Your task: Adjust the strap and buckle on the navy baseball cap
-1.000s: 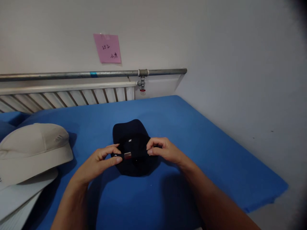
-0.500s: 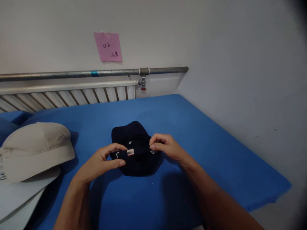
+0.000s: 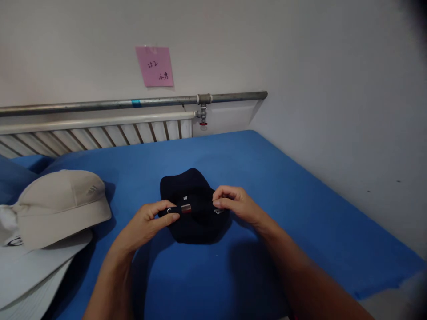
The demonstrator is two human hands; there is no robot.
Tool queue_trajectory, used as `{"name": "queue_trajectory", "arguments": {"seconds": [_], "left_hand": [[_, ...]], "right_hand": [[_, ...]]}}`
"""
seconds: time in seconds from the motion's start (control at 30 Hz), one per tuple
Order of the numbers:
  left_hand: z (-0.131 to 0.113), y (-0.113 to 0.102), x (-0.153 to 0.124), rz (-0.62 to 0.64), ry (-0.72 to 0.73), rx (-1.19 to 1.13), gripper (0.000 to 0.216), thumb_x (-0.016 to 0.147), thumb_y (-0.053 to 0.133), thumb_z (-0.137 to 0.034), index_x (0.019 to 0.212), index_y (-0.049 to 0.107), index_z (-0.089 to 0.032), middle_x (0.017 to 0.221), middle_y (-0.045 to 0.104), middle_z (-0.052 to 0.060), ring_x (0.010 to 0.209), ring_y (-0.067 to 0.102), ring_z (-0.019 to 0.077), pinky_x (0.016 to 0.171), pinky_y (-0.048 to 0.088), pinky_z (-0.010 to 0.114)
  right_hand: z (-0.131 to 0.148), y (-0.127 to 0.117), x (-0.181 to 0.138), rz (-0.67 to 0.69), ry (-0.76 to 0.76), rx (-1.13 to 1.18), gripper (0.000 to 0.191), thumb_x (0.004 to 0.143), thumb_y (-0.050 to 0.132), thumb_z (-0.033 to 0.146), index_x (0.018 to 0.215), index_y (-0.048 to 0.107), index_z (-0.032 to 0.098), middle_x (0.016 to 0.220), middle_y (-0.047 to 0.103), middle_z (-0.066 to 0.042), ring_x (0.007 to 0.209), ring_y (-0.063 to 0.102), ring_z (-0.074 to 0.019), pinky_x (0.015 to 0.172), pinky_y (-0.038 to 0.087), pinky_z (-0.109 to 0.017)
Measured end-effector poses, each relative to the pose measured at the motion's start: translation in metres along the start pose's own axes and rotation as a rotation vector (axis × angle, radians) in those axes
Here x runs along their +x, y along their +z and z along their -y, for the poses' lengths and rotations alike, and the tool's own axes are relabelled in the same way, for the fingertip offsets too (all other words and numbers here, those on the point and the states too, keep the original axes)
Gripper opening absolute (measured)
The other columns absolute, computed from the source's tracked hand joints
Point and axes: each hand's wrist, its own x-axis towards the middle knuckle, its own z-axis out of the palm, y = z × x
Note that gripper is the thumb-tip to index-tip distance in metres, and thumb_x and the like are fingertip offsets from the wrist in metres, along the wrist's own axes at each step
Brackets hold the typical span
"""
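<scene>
A dark navy cap [image 3: 188, 183] lies on the blue sheet [image 3: 300, 200] in the middle of the view. My left hand [image 3: 147, 224] pinches the cap's back strap [image 3: 196, 207] near its small metal buckle [image 3: 186, 208]. My right hand [image 3: 235, 204] pinches the other end of the same strap, a little to the right. Both hands hover just above the cap's near half, thumbs and forefingers closed on the strap. A small white label shows inside the cap.
A beige cap [image 3: 60, 204] rests on a white brimmed hat [image 3: 30, 275] at the left. Behind the bed run a white radiator [image 3: 100, 133] and a metal pipe [image 3: 133, 103] with a red valve. A pink note [image 3: 155, 66] hangs on the wall. A wall borders the right side.
The view shifted slightly, so everything sits a bit further right. My hands have drawn closer together on the strap, and the buckle has slid slightly right along it.
</scene>
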Motion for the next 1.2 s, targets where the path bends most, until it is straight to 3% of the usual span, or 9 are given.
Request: {"name": "queue_trajectory", "arguments": {"seconds": [0.23, 0.57, 0.7, 0.77, 0.9, 0.97, 1.1, 1.2], "left_hand": [[0.0, 0.001, 0.001, -0.03, -0.002, 0.026, 0.02, 0.084, 0.062, -0.039, 0.094, 0.067, -0.023, 0.087, 0.064, -0.001, 0.084, 0.055, 0.0159, 0.077, 0.04, 0.028], [-0.002, 0.001, -0.001, 0.069, -0.018, 0.087, 0.024, 0.081, 0.064, -0.041, 0.094, 0.067, -0.022, 0.091, 0.066, 0.0, 0.086, 0.058, 0.0179, 0.076, 0.044, 0.028], [-0.008, 0.01, -0.001, 0.052, 0.045, 0.218, 0.022, 0.083, 0.062, -0.04, 0.097, 0.067, -0.023, 0.094, 0.066, 0.001, 0.089, 0.058, 0.0181, 0.079, 0.044, 0.03], [-0.009, 0.013, -0.002, 0.07, 0.082, 0.248, 0.021, 0.086, 0.058, -0.04, 0.092, 0.068, -0.023, 0.09, 0.065, 0.001, 0.084, 0.057, 0.017, 0.077, 0.044, 0.029], [-0.008, 0.008, -0.007, 0.111, 0.128, 0.102, 0.019, 0.087, 0.058, -0.038, 0.085, 0.067, -0.021, 0.096, 0.065, 0.003, 0.092, 0.058, 0.0191, 0.076, 0.045, 0.029], [-0.009, 0.004, -0.01, 0.133, 0.183, -0.005, 0.015, 0.085, 0.061, -0.035, 0.085, 0.067, -0.021, 0.095, 0.066, 0.003, 0.101, 0.057, 0.0213, 0.083, 0.045, 0.031], [-0.014, 0.002, -0.016, 0.259, 0.326, -0.186, 0.01, 0.084, 0.064, -0.032, 0.083, 0.069, -0.023, 0.079, 0.066, 0.002, 0.092, 0.06, 0.0207, 0.096, 0.041, 0.04], [-0.014, 0.005, -0.018, 0.359, 0.43, -0.293, 0.014, 0.083, 0.065, -0.038, 0.081, 0.072, -0.025, 0.071, 0.067, 0.002, 0.074, 0.063, 0.0192, 0.091, 0.044, 0.044]], "right_hand": [[-0.002, 0.0, 0.002, -0.014, 0.007, 0.028, 0.006, 0.072, 0.062, 0.021, 0.067, 0.063, 0.018, 0.06, 0.056, 0.003, 0.058, 0.05, -0.0104, 0.058, 0.037, -0.026], [0.0, 0.005, 0.0, 0.026, 0.007, 0.025, 0.01, 0.073, 0.067, 0.025, 0.068, 0.062, 0.017, 0.059, 0.055, 0.004, 0.057, 0.048, -0.0094, 0.058, 0.036, -0.024], [0.007, 0.014, -0.006, 0.05, -0.024, -0.054, 0.009, 0.074, 0.067, 0.023, 0.068, 0.063, 0.018, 0.062, 0.056, 0.004, 0.06, 0.048, -0.0094, 0.061, 0.038, -0.024], [0.008, 0.014, -0.006, -0.006, -0.074, -0.093, 0.009, 0.078, 0.064, 0.025, 0.071, 0.065, 0.019, 0.066, 0.058, 0.003, 0.063, 0.051, -0.0106, 0.063, 0.039, -0.025], [-0.003, 0.001, 0.002, -0.254, -0.231, -0.164, 0.016, 0.084, 0.052, 0.022, 0.088, 0.068, 0.022, 0.087, 0.066, -0.001, 0.085, 0.06, -0.0155, 0.081, 0.045, -0.031], [-0.013, -0.006, 0.008, -0.306, -0.319, -0.283, 0.026, 0.084, 0.047, 0.014, 0.097, 0.067, 0.024, 0.1, 0.066, -0.003, 0.099, 0.059, -0.0175, 0.093, 0.042, -0.036], [-0.032, -0.008, 0.014, -0.208, -0.418, -0.554, 0.048, 0.078, 0.044, 0.003, 0.115, 0.062, 0.028, 0.123, 0.059, -0.005, 0.12, 0.049, -0.0198, 0.106, 0.033, -0.044], [-0.042, -0.002, 0.016, -0.123, -0.413, -0.642, 0.051, 0.08, 0.043, 0.001, 0.119, 0.059, 0.03, 0.133, 0.051, -0.007, 0.125, 0.045, -0.0206, 0.104, 0.034, -0.047]]}}
